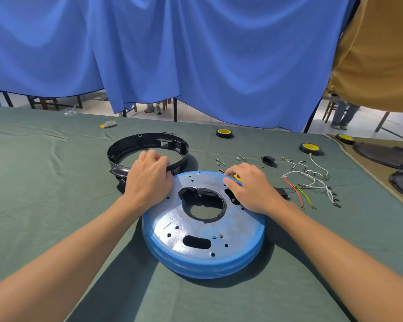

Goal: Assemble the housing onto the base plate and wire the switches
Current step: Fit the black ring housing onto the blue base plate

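left hand (148, 180) has fingers curled round the black ring (147, 138) just behind the plate (172, 220), right hand (249, 189) fingers curl on its far edge, dragging the ring over could scatter those screws (220, 161)

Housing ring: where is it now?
In the head view the housing ring lies left of centre on the green cloth, just behind the base plate, left hand gripping its near rim.

Bright, sharp, soft shadows, wide-angle warp.
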A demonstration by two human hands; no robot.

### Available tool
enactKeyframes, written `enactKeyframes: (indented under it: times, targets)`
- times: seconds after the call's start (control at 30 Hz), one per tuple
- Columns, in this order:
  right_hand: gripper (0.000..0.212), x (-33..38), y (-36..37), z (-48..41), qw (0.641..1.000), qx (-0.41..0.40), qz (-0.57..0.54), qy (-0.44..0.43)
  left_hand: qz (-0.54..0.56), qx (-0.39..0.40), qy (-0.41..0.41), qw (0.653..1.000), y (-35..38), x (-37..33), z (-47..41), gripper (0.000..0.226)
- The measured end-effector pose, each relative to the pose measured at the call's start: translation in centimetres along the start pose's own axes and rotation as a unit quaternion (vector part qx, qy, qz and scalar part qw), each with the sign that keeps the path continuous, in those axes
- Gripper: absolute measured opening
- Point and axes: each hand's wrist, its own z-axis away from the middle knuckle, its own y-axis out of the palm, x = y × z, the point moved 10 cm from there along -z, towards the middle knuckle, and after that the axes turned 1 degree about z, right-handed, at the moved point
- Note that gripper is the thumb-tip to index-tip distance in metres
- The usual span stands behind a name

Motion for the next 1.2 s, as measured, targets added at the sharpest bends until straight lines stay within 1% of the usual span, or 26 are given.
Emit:
enactKeyframes:
  times: [0.1, 0.17, 0.23, 0.3, 0.47, 0.53, 0.6, 0.67, 0.7, 0.8, 0.83, 0.87, 0.93, 1.03, 1.13, 1.2]
  targets:
    - [0.046, 1.2, 0.4, 1.0, 0.999, 0.028, 0.02, -0.04, -0.025, 0.023, -0.011, 0.999, 0.5, 1.2, -0.5, 0.036]
    - [0.051, 2.2, 1.4, 1.7, 0.995, 0.051, 0.045, -0.07, -0.034, 0.058, -0.021, 0.998, 1.2, 1.9, -0.8, 0.034]
    - [0.046, 2.7, 2.1, 1.9, 0.992, 0.065, 0.067, -0.08, -0.026, 0.083, -0.038, 0.996, 1.8, 2.4, -1.0, 0.031]
    - [0.039, 2.9, 2.1, 1.5, 0.992, 0.063, 0.075, -0.077, -0.028, 0.089, -0.046, 0.995, 2.1, 2.7, -1.2, 0.028]
    - [0.032, 3.6, 2.2, 0.7, 0.992, 0.062, 0.08, -0.075, -0.059, 0.084, -0.017, 0.995, 1.8, 2.8, -2.0, 0.025]
    - [0.031, 3.9, 1.9, 0.6, 0.993, 0.05, 0.082, -0.074, -0.066, 0.063, -0.006, 0.996, 1.2, 2.5, -2.4, 0.025]
    - [0.034, 4.0, 1.2, 0.6, 0.993, 0.019, 0.089, -0.071, -0.054, 0.033, -0.008, 0.998, 0.2, 2.2, -2.8, 0.027]
    - [0.042, 3.8, 0.5, 0.9, 0.994, 0.004, 0.089, -0.064, -0.042, 0.018, -0.012, 0.999, -0.5, 2.1, -3.1, 0.03]
    - [0.05, 3.7, 0.5, 1.1, 0.995, 0.019, 0.081, -0.058, -0.038, 0.019, -0.015, 0.999, -0.6, 2.1, -3.2, 0.031]
    - [0.089, 3.3, 2.1, 2.6, 0.987, 0.118, 0.09, -0.059, -0.034, 0.038, -0.022, 0.998, -0.4, 2.3, -3.3, 0.033]
    - [0.098, 3.2, 2.8, 3.1, 0.982, 0.14, 0.106, -0.064, -0.034, 0.043, -0.021, 0.998, -0.3, 2.2, -3.3, 0.033]
    - [0.103, 3.2, 3.3, 3.5, 0.979, 0.15, 0.117, -0.068, -0.032, 0.044, -0.019, 0.998, -0.3, 2.1, -3.3, 0.032]
    - [0.103, 3.2, 3.7, 3.5, 0.98, 0.144, 0.122, -0.07, -0.032, 0.037, -0.014, 0.999, -0.5, 1.6, -3.4, 0.029]
    - [0.096, 3.2, 3.9, 2.7, 0.982, 0.132, 0.119, -0.068, -0.057, 0.012, -0.006, 0.998, -1.4, 0.9, -3.6, 0.023]
    - [0.084, 3.4, 3.8, 2.0, 0.987, 0.109, 0.098, -0.068, -0.069, -0.026, -0.006, 0.997, -2.9, 0.1, -3.7, 0.017]
    - [0.076, 3.4, 3.7, 1.6, 0.991, 0.084, 0.081, -0.066, -0.074, -0.043, -0.005, 0.996, -3.7, -0.5, -3.6, 0.019]
